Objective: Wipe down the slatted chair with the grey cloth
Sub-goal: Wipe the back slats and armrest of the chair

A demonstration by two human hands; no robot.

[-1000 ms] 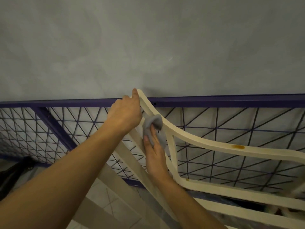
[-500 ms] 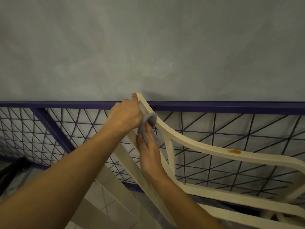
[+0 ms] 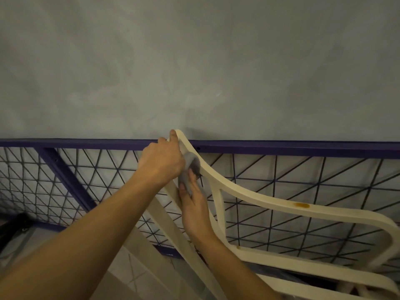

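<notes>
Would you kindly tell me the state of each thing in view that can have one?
Left hand, grips the chair's top corner.
Right hand, holds the cloth against the frame.
Grey cloth, bunched, pressed on the frame just below the left hand.
Slatted chair, tilted, held by the left hand.
Amber stain, on the frame, unwiped, apart from the cloth.
Purple mesh fence, upright behind the chair.

Tiled floor bearing purple mesh frame
</notes>
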